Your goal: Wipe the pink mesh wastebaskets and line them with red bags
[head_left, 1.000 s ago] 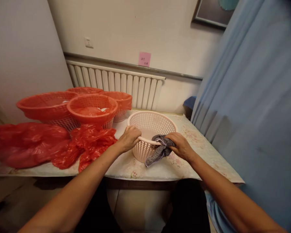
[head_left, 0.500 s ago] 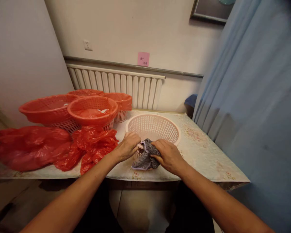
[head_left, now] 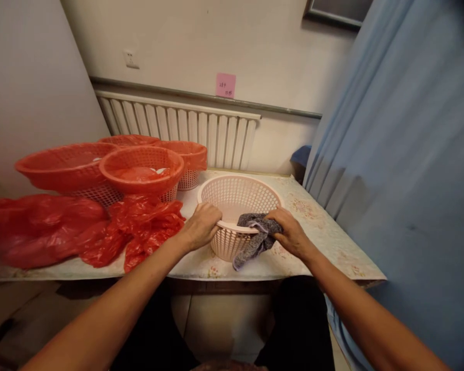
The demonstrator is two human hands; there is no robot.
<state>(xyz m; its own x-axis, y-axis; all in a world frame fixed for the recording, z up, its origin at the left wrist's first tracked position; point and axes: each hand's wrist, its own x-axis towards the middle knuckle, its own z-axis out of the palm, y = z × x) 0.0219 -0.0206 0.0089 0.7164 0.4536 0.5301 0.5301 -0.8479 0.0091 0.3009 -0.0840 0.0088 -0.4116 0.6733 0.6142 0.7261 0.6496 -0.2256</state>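
Observation:
A pale pink plastic basket with a lattice wall stands upright on the table in front of me. My left hand is closed around its rim at the near left. At the near right of the rim, my right hand grips a dark grey speckled cloth with a lilac edge. The cloth is folded over the rim, part inside the basket and part hanging down outside. Some of my right fingers are hidden behind the cloth.
Several baskets lined with red plastic bags, one in front, stand at the left. Crumpled red plastic bags lie before them. A floral cloth covers the table. A radiator is behind, a blue curtain at the right.
My right hand has moved right along the basket's rim with the cloth, baring the front of the rim. My left hand stays on the rim. The view has shifted slightly.

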